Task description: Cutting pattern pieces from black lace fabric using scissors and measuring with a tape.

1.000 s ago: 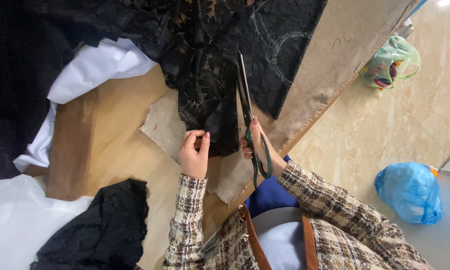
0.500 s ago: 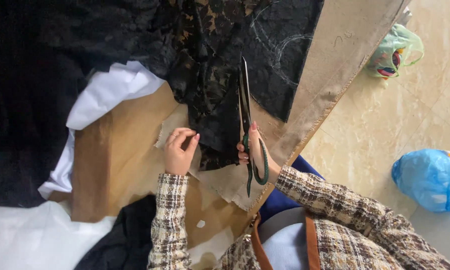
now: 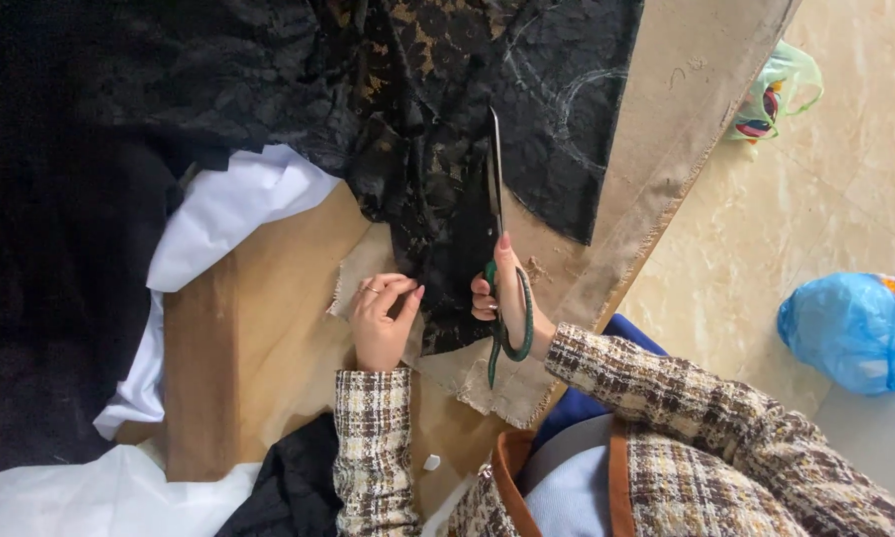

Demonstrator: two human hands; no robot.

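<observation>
My right hand [image 3: 504,298] grips green-handled scissors [image 3: 495,214], blades pointing away from me into a piece of black lace fabric [image 3: 437,149]. My left hand [image 3: 380,320] pinches the near edge of that lace, just left of the scissors, over a scrap of beige burlap [image 3: 487,383]. White chalk curves are drawn on the lace to the right of the blades. Both sleeves are brown-and-cream checked tweed.
The lace lies on a brown wooden table [image 3: 258,338] with a beige cloth strip [image 3: 666,149] along its right edge. White cloth [image 3: 228,219] and more black fabric [image 3: 49,298] are at left. On the tiled floor sit a blue bag [image 3: 850,333] and a green bag [image 3: 776,94].
The view has shifted so the table sits more to the right. My left hand moved from flat on the lace edge to pinching it; the scissors stay in the cut.
</observation>
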